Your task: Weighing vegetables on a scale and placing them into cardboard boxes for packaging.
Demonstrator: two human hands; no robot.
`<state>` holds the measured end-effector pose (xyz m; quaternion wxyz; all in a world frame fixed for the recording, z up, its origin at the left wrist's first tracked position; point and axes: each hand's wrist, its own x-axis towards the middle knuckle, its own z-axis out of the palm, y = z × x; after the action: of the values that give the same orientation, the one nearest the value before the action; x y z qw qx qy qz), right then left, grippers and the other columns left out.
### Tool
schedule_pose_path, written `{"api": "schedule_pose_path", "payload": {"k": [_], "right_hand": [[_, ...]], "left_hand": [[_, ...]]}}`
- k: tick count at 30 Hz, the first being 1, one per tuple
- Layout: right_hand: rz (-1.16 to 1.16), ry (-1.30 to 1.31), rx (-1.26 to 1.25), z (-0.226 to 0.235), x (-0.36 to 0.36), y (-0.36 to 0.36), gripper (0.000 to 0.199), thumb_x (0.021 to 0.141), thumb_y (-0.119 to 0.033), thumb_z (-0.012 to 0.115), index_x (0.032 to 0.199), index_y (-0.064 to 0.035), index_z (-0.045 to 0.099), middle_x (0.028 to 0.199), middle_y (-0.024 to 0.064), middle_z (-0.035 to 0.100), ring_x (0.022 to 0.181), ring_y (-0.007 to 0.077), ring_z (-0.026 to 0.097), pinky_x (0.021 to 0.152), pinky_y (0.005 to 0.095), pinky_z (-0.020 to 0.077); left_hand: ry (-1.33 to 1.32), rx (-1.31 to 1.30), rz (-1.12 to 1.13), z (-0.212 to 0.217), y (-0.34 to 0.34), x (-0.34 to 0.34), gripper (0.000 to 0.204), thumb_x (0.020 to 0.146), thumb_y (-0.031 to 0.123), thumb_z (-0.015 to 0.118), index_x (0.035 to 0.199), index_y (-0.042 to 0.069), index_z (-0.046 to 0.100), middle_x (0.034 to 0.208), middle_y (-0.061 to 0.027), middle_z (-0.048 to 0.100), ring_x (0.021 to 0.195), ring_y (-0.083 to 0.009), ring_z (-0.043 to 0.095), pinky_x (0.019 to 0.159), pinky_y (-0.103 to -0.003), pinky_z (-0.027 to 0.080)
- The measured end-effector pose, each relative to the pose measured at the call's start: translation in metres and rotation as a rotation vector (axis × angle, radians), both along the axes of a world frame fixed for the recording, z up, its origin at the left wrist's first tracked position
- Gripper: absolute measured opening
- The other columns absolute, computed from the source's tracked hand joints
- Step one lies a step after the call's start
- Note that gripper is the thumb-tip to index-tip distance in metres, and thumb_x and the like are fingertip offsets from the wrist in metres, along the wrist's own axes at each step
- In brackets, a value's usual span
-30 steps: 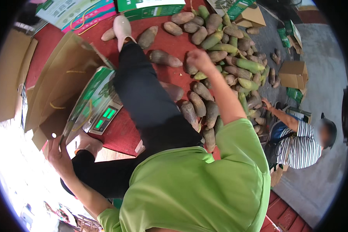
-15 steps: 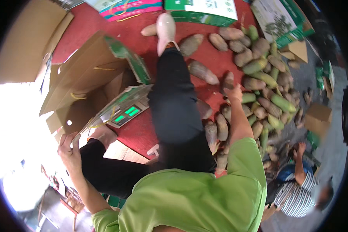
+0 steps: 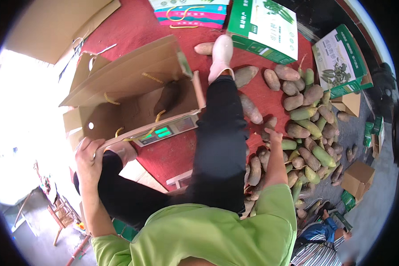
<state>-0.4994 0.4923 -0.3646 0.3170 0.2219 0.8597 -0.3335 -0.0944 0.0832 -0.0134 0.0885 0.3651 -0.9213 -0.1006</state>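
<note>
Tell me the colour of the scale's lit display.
Green, on the scale under the open box; head view.

Left hand (image 3: 89, 156): arm bent up, fingers curled in a closed grip. Right hand (image 3: 274, 135): arm extended forward, fingers loosely open, palm down.

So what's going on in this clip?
A person in a green shirt sits on a red mat. The left hand grips the flap of an open cardboard box that stands on a digital scale; one brown root lies inside. The right hand reaches into a pile of brown and green roots. Printed green cartons lie beyond, and another person sits at lower right.
</note>
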Motion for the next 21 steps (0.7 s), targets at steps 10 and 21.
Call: {"api": "schedule_pose_path", "payload": {"k": [10, 21], "right_hand": [[0.316, 0.288, -0.752, 0.236, 0.010, -0.087, 0.061, 0.068, -0.007, 0.076, 0.122, -0.0009, 0.047, 0.113, 0.0087, 0.058, 0.103, 0.0190, 0.056, 0.091, 0.0326, 0.0422], [1.387, 0.356, -0.908, 0.402, 0.105, -0.305, 0.069, 0.063, -0.015, 0.081, 0.123, -0.0041, 0.048, 0.112, 0.0114, 0.058, 0.096, 0.0195, 0.060, 0.084, 0.0332, 0.0490]], "left_hand": [[-0.024, -0.130, -0.098, -0.004, 0.010, 0.015, 0.022, 0.069, 0.003, 0.064, 0.089, 0.010, 0.066, 0.077, -0.0058, 0.054, 0.076, -0.0250, 0.058, 0.070, -0.037, 0.047], [-0.025, -0.161, -0.106, -0.005, 0.009, 0.017, 0.016, 0.073, 0.010, 0.062, 0.088, 0.010, 0.066, 0.075, -0.0049, 0.054, 0.077, -0.0243, 0.058, 0.071, -0.037, 0.047]]}}
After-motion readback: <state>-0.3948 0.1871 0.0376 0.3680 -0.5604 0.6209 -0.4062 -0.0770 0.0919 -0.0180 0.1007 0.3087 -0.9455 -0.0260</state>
